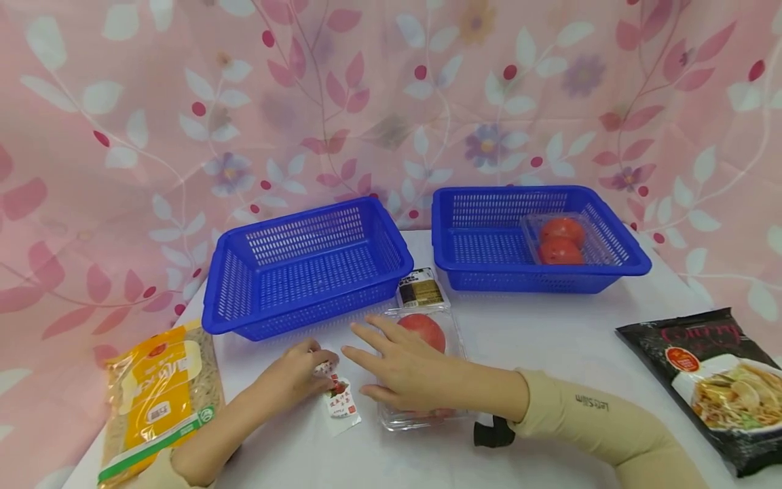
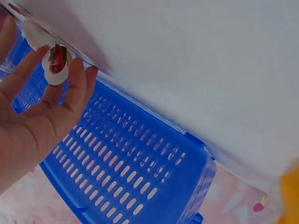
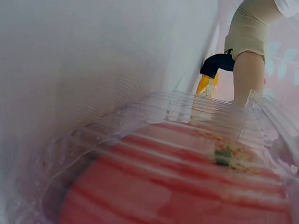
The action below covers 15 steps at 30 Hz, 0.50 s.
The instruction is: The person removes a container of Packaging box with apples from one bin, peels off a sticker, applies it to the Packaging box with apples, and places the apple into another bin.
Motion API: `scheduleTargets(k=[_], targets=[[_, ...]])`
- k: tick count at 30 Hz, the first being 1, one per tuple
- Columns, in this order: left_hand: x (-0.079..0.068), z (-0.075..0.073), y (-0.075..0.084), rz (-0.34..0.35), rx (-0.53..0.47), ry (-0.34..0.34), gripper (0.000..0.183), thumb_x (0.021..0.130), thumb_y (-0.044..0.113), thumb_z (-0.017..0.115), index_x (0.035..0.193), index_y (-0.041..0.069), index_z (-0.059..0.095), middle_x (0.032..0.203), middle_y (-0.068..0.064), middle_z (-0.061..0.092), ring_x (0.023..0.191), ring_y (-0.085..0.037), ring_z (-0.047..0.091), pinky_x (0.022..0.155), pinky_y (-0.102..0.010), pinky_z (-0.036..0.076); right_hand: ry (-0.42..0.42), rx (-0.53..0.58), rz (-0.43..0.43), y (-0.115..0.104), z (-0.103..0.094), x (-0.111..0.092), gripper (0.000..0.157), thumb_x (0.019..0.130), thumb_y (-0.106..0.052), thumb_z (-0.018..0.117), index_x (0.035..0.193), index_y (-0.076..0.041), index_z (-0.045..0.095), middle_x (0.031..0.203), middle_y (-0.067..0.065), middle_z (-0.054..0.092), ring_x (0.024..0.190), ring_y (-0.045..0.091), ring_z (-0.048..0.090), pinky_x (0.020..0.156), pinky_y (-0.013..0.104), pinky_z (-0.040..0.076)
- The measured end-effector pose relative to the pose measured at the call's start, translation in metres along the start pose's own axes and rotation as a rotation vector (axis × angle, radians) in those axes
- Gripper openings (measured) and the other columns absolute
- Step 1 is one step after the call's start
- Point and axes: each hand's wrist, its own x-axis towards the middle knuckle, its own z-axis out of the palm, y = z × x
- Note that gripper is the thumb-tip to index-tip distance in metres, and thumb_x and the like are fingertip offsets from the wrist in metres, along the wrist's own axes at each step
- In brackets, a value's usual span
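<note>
My left hand [image 1: 299, 377] pinches a small white packet [image 1: 341, 405] with red print and a fruit picture, lying in front of the left basket. In the left wrist view, the thumb and fingers of that hand [image 2: 44, 100] are bent around the packet [image 2: 57, 65]. Over a clear plastic box of tomatoes [image 1: 424, 331] lies my right hand [image 1: 406, 363], fingers spread and fairly straight, pointing toward the packet. It covers the middle of the box. Close up in the right wrist view, a red tomato [image 3: 168, 186] shows through the box's ribbed wall.
Two blue baskets stand at the back; the right basket [image 1: 525, 280] holds another clear box of tomatoes [image 1: 561, 251]. A black-and-gold pack [image 1: 421, 291] lies beside the left basket [image 1: 311, 316]. A yellow bag [image 1: 160, 387] is at left, a black noodle bag [image 1: 711, 380] at right.
</note>
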Motion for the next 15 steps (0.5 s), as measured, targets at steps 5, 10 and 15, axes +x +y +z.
scheduleTargets(k=[5, 10, 15], targets=[[-0.0002, -0.0013, -0.0034, 0.003, -0.043, 0.074, 0.038, 0.075, 0.008, 0.073, 0.112, 0.007, 0.063, 0.089, -0.004, 0.054, 0.078, -0.015, 0.055, 0.067, -0.03, 0.05, 0.008, 0.007, -0.004, -0.0007, -0.0002, 0.0006, 0.056, 0.093, -0.047, 0.045, 0.14, -0.016, 0.039, 0.146, 0.013, 0.029, 0.134, 0.03, 0.023, 0.108, 0.043, 0.02], [0.0021, 0.0003, -0.006, 0.019, -0.074, 0.14, 0.032, 0.077, 0.006, 0.072, 0.108, -0.001, 0.063, 0.088, -0.008, 0.057, 0.078, -0.018, 0.058, 0.066, -0.03, 0.051, 0.028, 0.005, -0.004, -0.0003, 0.0, 0.0018, 0.055, 0.093, -0.046, 0.045, 0.138, -0.016, 0.041, 0.145, 0.013, 0.03, 0.133, 0.03, 0.024, 0.108, 0.043, 0.021], [0.0025, 0.0019, -0.0095, -0.029, -0.101, 0.154, 0.02, 0.072, -0.01, 0.069, 0.091, -0.003, 0.066, 0.087, -0.009, 0.06, 0.081, -0.021, 0.06, 0.07, -0.031, 0.052, 0.028, 0.023, -0.001, -0.0005, 0.0, 0.0034, 0.054, 0.093, -0.047, 0.044, 0.138, -0.016, 0.042, 0.145, 0.014, 0.03, 0.134, 0.03, 0.023, 0.108, 0.042, 0.02]])
